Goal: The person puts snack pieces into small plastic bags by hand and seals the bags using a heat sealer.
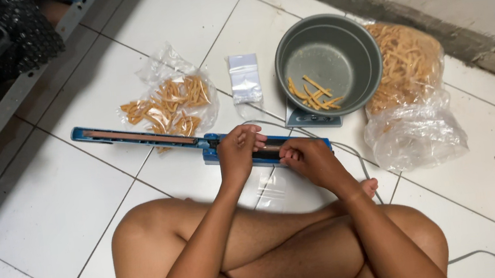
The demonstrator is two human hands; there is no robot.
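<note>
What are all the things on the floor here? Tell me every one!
Heat sealer: one, blue, long, lying open on the white tiles in front of the person.
Metal pot: one, grey, on a small scale, a few yellow snack sticks inside.
Scale: one, pale blue, under the pot.
Big snack bag: one, clear, full of yellow sticks, right of the pot.
Small snack bag: one, clear, behind the sealer.
Empty small bags: a little clear stack, left of the pot.
Flat clear bag: one, under the sealer by the knees.
Left hand: on the sealer bar.
Right hand: on the sealer bar.
</note>
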